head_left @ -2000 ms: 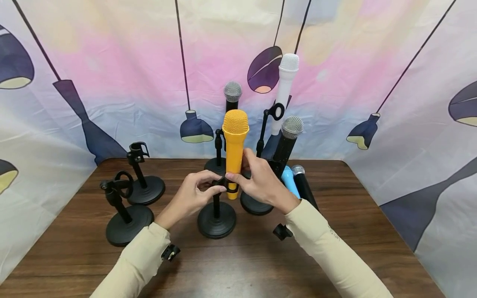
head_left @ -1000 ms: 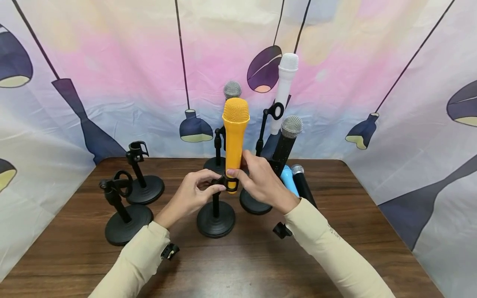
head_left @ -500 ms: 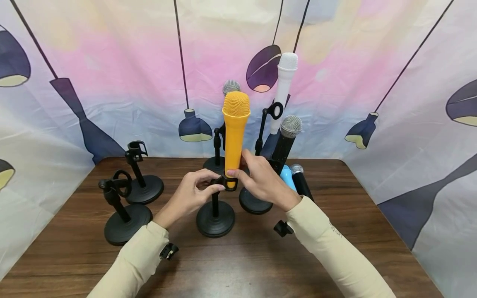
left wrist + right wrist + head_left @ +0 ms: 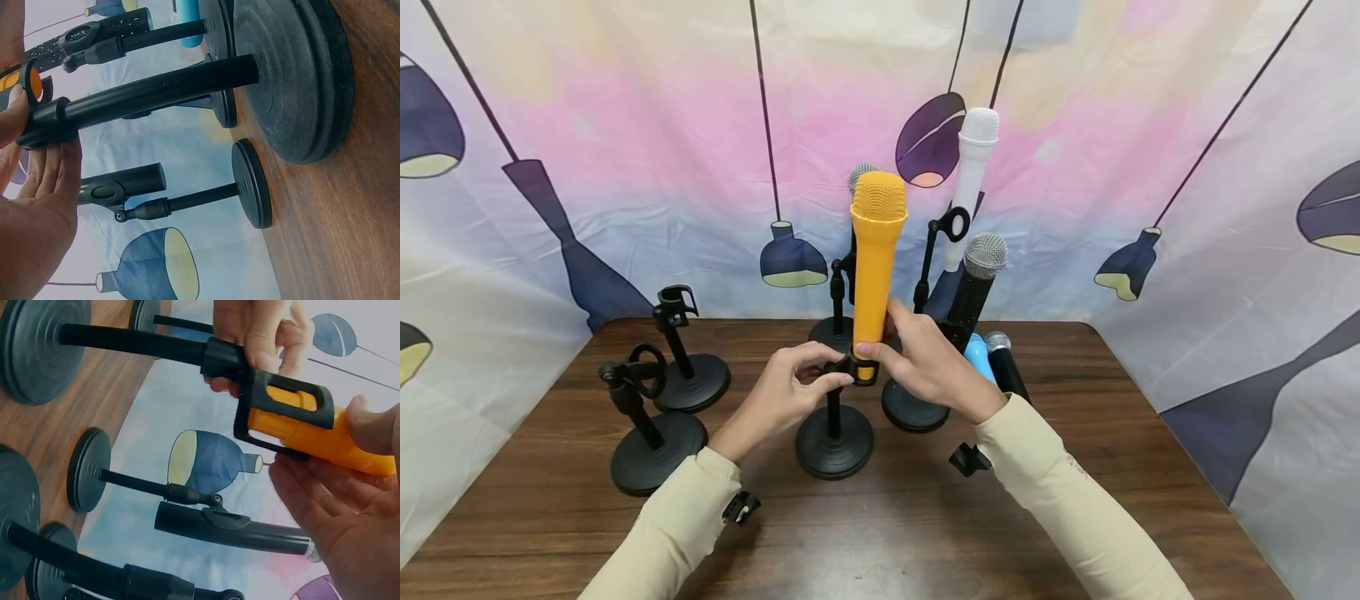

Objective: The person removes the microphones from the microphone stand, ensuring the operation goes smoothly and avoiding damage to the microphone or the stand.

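A yellow microphone point(image 4: 875, 258) stands nearly upright, leaning slightly right, its lower end inside the black clip point(image 4: 245, 409) of a desk stand. The stand's round base point(image 4: 834, 442) rests on the wooden table. My left hand point(image 4: 786, 396) pinches the stand's neck just below the clip, thumb on one side and fingers on the other in the left wrist view. My right hand point(image 4: 925, 358) holds the microphone's lower handle, thumb in front and fingers behind, right at the clip's edge. In the right wrist view, the orange-yellow handle end point(image 4: 275, 425) shows through the clip's opening.
Two black stands point(image 4: 658, 454) without microphones are at the left. Behind my hands, stands bear a white microphone point(image 4: 973, 167) and black ones with silver heads, one at right point(image 4: 972, 292). A blue microphone point(image 4: 979, 357) and a black one point(image 4: 1009, 371) lie beyond my right wrist.
The yellow microphone has moved upward through the clip with my right hand on it, now leaning a little right and covering more of the black microphone behind. My left hand stays at the stand's neck.
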`<state>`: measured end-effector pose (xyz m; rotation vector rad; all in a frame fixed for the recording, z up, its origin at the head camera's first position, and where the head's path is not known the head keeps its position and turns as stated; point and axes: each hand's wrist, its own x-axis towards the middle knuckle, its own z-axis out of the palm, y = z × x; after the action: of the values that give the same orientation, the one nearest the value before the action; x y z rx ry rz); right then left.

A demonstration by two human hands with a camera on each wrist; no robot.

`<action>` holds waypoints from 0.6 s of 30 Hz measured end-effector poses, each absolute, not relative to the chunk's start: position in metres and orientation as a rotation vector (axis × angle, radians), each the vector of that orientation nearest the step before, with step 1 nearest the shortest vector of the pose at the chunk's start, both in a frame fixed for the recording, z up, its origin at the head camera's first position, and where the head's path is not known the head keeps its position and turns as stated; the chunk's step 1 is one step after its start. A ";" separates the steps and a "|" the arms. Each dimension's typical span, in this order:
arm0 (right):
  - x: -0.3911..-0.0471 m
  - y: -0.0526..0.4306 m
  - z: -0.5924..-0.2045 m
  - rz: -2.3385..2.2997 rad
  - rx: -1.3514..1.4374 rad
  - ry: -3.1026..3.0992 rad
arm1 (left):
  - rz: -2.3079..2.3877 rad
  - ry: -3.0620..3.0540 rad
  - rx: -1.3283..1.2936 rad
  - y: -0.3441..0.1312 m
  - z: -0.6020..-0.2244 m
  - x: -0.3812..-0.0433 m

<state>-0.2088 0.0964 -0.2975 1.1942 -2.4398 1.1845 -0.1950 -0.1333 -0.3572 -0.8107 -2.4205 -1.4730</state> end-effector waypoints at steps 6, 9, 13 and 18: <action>-0.209 0.096 -0.299 1.293 1.203 -2.380 | -1.478 -2.423 -0.815 -0.134 -0.359 -0.195; -0.209 0.095 -0.300 1.306 1.205 -2.329 | -1.477 -2.425 -0.812 -0.134 -0.359 -0.195; -0.208 0.094 -0.297 1.331 1.183 -2.298 | -1.473 -2.425 -0.813 -0.134 -0.359 -0.195; -0.208 0.093 -0.291 1.340 1.176 -2.303 | -1.464 -2.427 -0.812 -0.134 -0.359 -0.195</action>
<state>-0.2075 0.0926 -0.2910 1.1759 -2.3030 1.3402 -0.1952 -0.1344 -0.3589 -0.8121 -2.4274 -1.4640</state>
